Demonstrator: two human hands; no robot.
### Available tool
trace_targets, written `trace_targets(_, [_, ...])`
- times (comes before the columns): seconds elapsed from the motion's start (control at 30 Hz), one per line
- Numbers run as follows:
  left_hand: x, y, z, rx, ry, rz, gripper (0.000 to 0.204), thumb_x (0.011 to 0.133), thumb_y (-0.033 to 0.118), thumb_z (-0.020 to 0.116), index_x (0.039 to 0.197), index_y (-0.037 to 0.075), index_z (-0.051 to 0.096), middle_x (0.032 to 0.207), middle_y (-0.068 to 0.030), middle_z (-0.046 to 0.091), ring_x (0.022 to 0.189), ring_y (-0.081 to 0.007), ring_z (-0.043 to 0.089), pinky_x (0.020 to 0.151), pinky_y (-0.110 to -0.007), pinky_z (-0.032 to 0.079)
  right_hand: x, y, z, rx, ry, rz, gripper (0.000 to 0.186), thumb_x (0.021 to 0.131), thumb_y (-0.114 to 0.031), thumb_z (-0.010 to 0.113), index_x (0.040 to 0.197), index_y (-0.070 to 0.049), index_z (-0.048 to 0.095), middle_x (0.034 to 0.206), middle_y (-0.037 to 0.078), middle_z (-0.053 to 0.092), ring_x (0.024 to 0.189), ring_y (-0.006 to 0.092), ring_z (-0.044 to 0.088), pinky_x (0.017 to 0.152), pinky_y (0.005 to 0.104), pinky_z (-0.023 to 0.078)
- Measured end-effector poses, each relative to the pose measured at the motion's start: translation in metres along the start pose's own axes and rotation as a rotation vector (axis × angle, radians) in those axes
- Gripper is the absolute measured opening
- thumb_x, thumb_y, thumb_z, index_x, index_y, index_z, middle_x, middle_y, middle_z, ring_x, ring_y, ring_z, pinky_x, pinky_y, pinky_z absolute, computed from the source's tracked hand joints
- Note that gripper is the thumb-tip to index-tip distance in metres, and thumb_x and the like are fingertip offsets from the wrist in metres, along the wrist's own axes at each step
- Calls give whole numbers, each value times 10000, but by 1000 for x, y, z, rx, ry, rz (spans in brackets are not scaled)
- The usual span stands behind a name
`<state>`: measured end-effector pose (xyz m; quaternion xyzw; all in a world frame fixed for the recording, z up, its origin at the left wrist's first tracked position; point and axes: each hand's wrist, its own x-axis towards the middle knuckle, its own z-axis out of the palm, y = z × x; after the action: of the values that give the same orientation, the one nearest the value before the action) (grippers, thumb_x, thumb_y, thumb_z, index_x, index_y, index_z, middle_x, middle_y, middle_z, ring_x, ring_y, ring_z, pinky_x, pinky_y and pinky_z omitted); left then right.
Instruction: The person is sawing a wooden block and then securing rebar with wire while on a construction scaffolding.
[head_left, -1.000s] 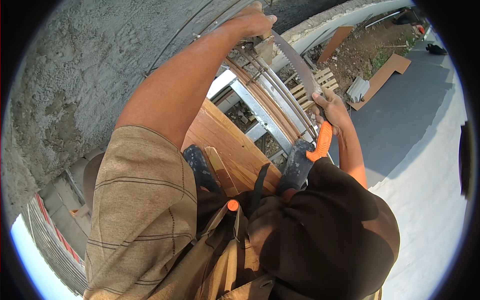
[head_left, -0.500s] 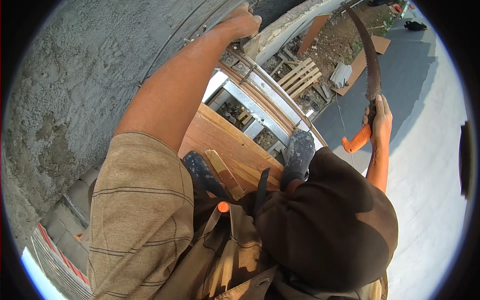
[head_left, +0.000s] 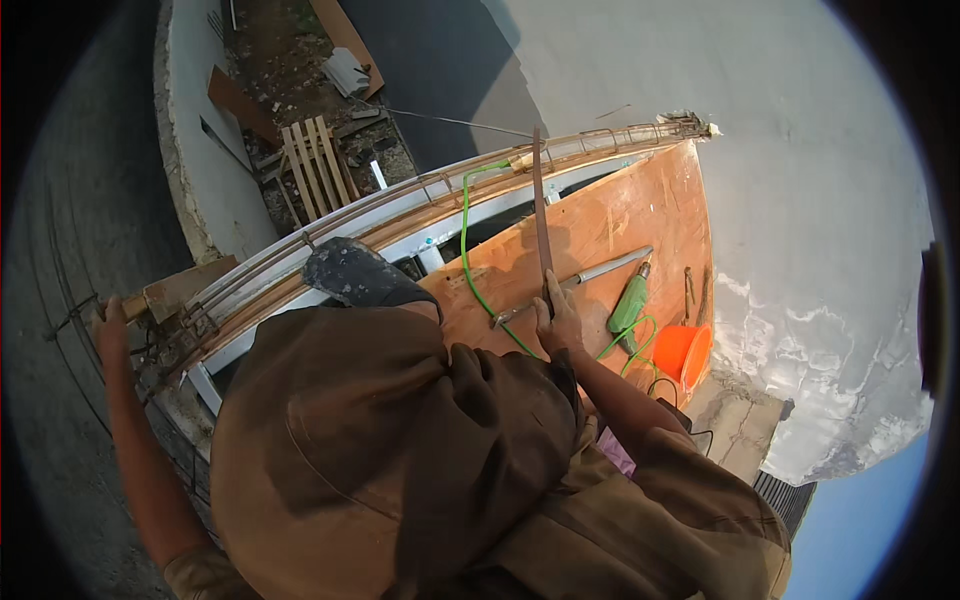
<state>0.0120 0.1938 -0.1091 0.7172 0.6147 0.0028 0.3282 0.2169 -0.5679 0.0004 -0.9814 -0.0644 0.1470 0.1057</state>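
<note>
My left hand (head_left: 110,325) is closed on the end of a short wooden piece (head_left: 190,288) at the far left, beside thin steel bars (head_left: 72,313). My right hand (head_left: 556,316) grips a hand saw near the base of its long rusty blade (head_left: 540,210), which points up across the curved strip of rebar and timber. The saw's handle is hidden. Below the blade lies a plywood sheet (head_left: 640,190) with a grey metal bar (head_left: 610,267), a green power tool (head_left: 628,305) and a green cord on it. My dark, paint-spotted boot (head_left: 355,275) rests at the strip.
An orange bucket (head_left: 680,350) sits at the plywood's right edge. Below the curved ledge are a wooden pallet (head_left: 317,165), rubble and loose boards (head_left: 240,105). A low concrete wall (head_left: 185,170) runs at upper left; a pale grey surface (head_left: 800,250) fills the right.
The view has swung round, bringing the power tool, bucket and more plywood into sight. My right hand has carried the saw from the right side to over the plywood.
</note>
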Motion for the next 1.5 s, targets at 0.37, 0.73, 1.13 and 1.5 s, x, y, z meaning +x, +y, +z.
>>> trace_targets(0.37, [4,2,-5,50,-12,-16,758,1015,491,583,1588,23,419,1571,-222,495,1468,-363,471,1184,-486,373,7,94,-26,-202,328,-28,544,997,-75,604,1532,-110,511,1102,186,634,1021,378,592,915,476,464])
trace_targets(0.73, [-7,12,-7,152,43,-31,837,1009,537,594,1620,16,357,1603,-241,452,1482,-394,447,1208,-508,360,-20,149,-15,72,410,612,519,1009,-199,608,1493,-43,505,1003,226,680,933,379,675,870,468,517])
trace_targets(1.13, [-78,64,-5,-182,44,-10,486,1017,410,620,1334,42,599,1284,-213,691,1240,-378,650,1031,-457,489,97,39,-21,-283,-86,-317,557,932,-203,727,1435,-63,532,1023,116,604,900,256,602,773,387,513])
trace_targets(1.5, [-80,61,11,-34,86,7,636,1007,290,523,1537,-46,420,1486,-312,545,1368,-444,559,1151,-497,425,173,-132,-95,-82,-238,-288,421,992,-231,689,1353,-59,557,863,48,564,728,173,552,639,335,475])
